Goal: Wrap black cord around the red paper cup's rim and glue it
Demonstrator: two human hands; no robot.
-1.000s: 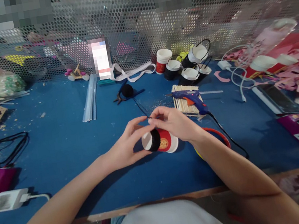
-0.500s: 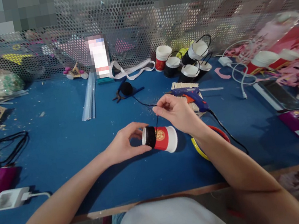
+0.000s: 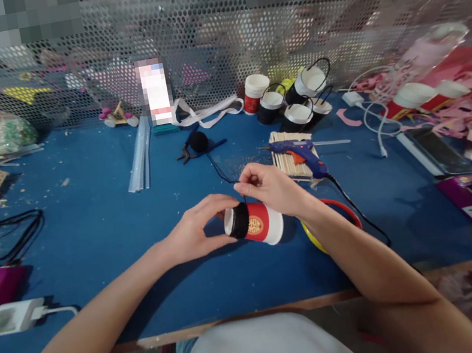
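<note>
A red and white paper cup point(image 3: 261, 223) with a gold emblem lies on its side, tilted, its rim end wrapped in black yarn. My left hand point(image 3: 202, 228) grips it by the wrapped end, thumb below and fingers above. Just above the cup, my right hand point(image 3: 265, 186) pinches the black yarn point(image 3: 219, 172) between thumb and fingertips. That strand runs back to a black yarn ball point(image 3: 199, 142), which rests against dark-handled pliers point(image 3: 217, 144). The tips of my left fingers are partly hidden behind the cup.
Behind my right hand, a blue glue gun point(image 3: 298, 152) lies on wooden sticks. Several wrapped cups point(image 3: 297, 114) stand farther back near the mesh partition point(image 3: 203, 42). Clear glue sticks point(image 3: 139, 157) lie left of centre. A yellow and red tape roll point(image 3: 313, 239) sits beneath my right forearm.
My right hand has come down and slightly left with the yarn, nearer the cup. The cup has turned a little, and the strand to the ball hangs slacker.
</note>
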